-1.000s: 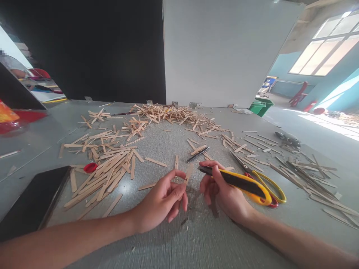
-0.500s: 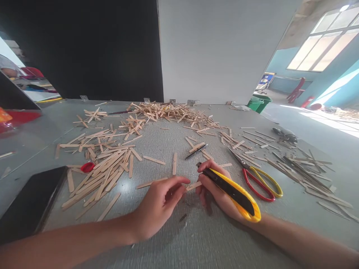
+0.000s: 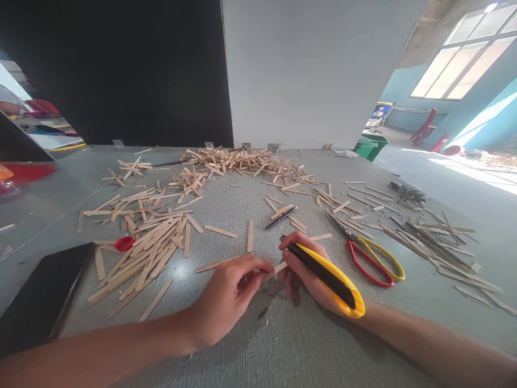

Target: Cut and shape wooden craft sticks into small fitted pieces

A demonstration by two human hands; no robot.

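Pinching a slim, flat, pale wooden stick (image 3: 279, 267) between thumb and forefinger of the left hand (image 3: 226, 293), low over the grey, streaky-textured table (image 3: 226, 350), probably for steadiness with so slight a piece. Reaching towards the stick's other end with the right hand (image 3: 309, 272), at the same time gripping a chunky yellow-and-black plastic cutter (image 3: 329, 278). Pointing the cutter's head forward and slanting its butt back over the wrist, perhaps so as to free some fingertips near the wood (whether actually touching it, impossible to tell). Holding both hands near each other but apart, with the stick lying across the gap. Hiding the stick's near end inside the left-hand pinch, and not showing clearly whether any blade is sticking out.

Lying just beyond the hands, a single loose wooden stick (image 3: 250, 236) and a slender black pen (image 3: 281, 217), seemingly within easy reach. Resting to the right, steel scissors with one red and one yellow handle (image 3: 350, 236), handles turned towards the right forearm, likely for a quick pick-up. Spreading over the left side, a loose pile of pale flat wooden sticks (image 3: 161, 237), touching or nearly touching a small round red plastic cap (image 3: 124, 243).
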